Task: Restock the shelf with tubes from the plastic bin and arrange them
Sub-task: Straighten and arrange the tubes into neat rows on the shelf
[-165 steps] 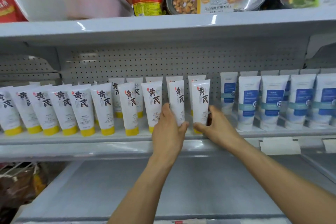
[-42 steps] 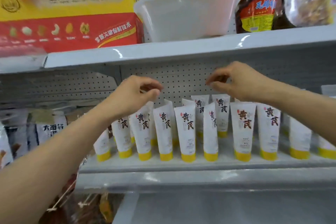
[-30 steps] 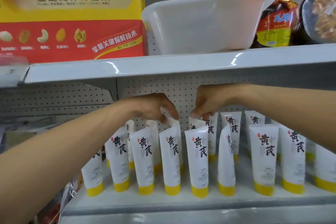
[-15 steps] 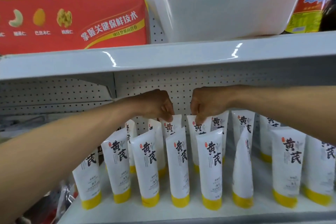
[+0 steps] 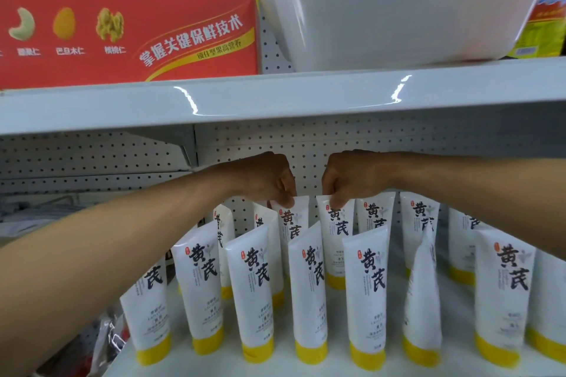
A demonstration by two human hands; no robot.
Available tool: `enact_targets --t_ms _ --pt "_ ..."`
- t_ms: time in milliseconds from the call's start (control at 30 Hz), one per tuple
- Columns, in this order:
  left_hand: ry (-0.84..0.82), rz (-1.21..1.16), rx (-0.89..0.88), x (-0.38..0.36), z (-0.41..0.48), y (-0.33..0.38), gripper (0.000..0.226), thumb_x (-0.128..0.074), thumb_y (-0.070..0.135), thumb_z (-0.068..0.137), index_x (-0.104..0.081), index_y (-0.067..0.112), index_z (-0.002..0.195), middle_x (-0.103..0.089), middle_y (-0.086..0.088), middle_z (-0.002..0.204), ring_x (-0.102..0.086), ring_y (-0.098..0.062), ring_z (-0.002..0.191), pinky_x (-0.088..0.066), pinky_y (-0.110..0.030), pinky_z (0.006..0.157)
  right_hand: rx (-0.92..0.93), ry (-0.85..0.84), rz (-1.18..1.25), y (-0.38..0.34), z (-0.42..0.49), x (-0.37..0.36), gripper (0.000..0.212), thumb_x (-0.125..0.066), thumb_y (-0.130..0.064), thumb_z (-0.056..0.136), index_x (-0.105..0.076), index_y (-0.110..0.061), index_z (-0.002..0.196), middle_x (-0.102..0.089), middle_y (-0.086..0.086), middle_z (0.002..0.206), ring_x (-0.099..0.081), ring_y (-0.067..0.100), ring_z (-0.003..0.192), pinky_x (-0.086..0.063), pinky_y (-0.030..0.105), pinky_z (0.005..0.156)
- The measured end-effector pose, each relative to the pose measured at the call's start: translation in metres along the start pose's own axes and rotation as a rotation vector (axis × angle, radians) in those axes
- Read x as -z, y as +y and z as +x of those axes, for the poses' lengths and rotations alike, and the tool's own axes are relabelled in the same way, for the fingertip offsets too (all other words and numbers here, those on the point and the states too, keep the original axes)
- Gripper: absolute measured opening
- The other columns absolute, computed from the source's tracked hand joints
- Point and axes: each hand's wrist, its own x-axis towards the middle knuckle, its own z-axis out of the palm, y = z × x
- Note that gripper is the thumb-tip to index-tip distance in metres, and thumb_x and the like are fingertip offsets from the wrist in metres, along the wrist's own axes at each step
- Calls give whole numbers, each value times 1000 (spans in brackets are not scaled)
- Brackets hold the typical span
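- Centre frame, back row: left hand (image 5: 263,180) pinches left tube (image 5: 291,223) by its top edge; right hand (image 5: 352,177) pinches right tube (image 5: 337,223) likewise.
- Slim gap between both tubes; upper shelf (image 5: 306,101) close above knuckles.
- Plastic bin (image 5: 398,3) upper right, on upper shelf.

Fifteen tubes (image 5: 367,285) are counted on the lower shelf (image 5: 333,364): eight along its front edge, seven behind, some partly hidden. On the upper shelf (image 5: 275,101) are counted one plastic bin (image 5: 398,3), one box (image 5: 122,24) and one labelled jar (image 5: 548,9).
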Motion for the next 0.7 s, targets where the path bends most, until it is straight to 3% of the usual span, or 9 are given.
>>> enact_targets --t_ms 133,267,433,533,700 --pt "-10 7 3 1 1 -1 17 -74 23 84 -76 20 100 -74 10 97 -65 1 87 -51 -20 84 11 13 21 2 0 0 7 -73 -29 80 -71 -23 80 -63 -17 69 -59 5 73 -44 21 66" --pt "-14 -5 -7 1 1 -2 15 -74 22 84 -76 20 98 -71 14 89 -65 4 84 -51 -18 82 30 13 69 1 2 -2 12 -73 -27 81 -66 -30 71 -61 -19 67 -56 2 68 -41 19 64" --pt "-12 -10 -14 0 0 -3 15 -73 21 84 -76 19 98 -75 9 96 -67 2 86 -52 -19 84 32 -15 81 -3 5 0 17 -73 -25 81 -65 -32 68 -62 -16 68 -56 3 68 -43 20 65" --pt "-17 -18 -8 0 0 -1 11 -73 23 84 -76 20 94 -75 9 91 -69 0 82 -53 -21 82 38 -34 57 -5 6 0 5 -72 -27 80 -71 -24 76 -67 -8 75 -59 8 74 -50 26 70" --pt "-78 21 20 -1 -4 7 24 -78 24 79 -75 17 102 -75 6 94 -69 -7 87 -56 -26 86 29 -73 22 -10 5 0 15 -72 -29 80 -73 -17 89 -70 -2 87 -60 10 79 -52 29 78"
